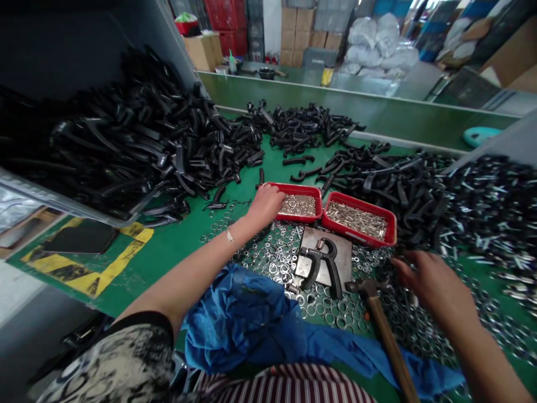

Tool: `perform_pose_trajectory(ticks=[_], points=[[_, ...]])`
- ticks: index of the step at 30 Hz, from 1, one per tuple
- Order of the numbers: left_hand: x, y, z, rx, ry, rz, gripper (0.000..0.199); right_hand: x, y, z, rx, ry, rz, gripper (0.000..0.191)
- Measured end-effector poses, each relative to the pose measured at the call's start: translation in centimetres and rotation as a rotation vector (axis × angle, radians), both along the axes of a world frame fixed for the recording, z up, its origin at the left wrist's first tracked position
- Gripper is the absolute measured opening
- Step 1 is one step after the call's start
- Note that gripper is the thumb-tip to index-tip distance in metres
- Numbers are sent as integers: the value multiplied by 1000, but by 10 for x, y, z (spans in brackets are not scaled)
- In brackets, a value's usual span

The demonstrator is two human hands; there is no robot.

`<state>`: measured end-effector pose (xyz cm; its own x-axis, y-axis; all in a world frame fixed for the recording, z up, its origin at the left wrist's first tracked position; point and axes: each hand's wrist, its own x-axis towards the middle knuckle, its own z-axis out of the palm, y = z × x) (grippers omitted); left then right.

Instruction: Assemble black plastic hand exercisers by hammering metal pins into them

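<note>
Red rim of a shallow tray (293,187) meets the fingers (274,196) of the left hand (265,206), which lie together over its corner, just above silver fittings (298,205) heaped inside. The fingers (403,264) of the right hand (432,285) curl together low among steel washers (413,330); whether they clamp anything, I cannot tell. A second red tray (361,238) of fittings stands just beside the first. Between the hands lie a steel plate (312,238) bearing a black hand grip (323,268), a wood-handled hammer (388,341) and a blue cloth (239,319). Heaps of curved black plastic parts (126,140) cover the green bench (138,268) beyond, some spilling from a tilted grey bin (54,198).
</note>
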<state>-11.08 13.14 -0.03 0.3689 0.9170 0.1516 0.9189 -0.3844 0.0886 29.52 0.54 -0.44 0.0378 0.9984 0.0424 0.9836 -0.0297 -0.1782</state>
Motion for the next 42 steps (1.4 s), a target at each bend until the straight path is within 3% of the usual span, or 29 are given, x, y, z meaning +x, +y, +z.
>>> perform_pose_trajectory(ticks=[2, 4, 7, 9, 12, 16, 25, 33, 38, 42], points=[[-5, 28, 3, -73, 145, 9, 19, -30, 15, 14, 99, 54, 145, 38], [-3, 41, 1, -109, 190, -15, 16, -73, 39, 25, 126, 176, 338, 29], [2, 39, -4, -77, 191, -37, 19, -141, 87, 30, 217, 73, 550, 25], [2, 33, -8, -43, 179, -36, 24, -177, 119, 27, 153, -99, 655, 24], [0, 29, -12, -17, 146, -13, 27, -208, 154, 16, 86, -176, 672, 17], [0, 34, -16, -30, 97, 24, 24, -218, 170, 2, 54, -204, 632, 14], [-6, 30, -29, -27, -191, 32, 16, -220, 167, -8, 73, -205, 546, 29], [-11, 36, -34, -82, -270, -51, 19, -219, 164, -4, 57, -143, 552, 25], [-7, 30, -29, -31, -314, 18, 16, -223, 161, -2, 56, -51, 523, 21], [-4, 13, -19, 37, -371, 71, 14, -219, 149, 10, 74, 92, 520, 19]])
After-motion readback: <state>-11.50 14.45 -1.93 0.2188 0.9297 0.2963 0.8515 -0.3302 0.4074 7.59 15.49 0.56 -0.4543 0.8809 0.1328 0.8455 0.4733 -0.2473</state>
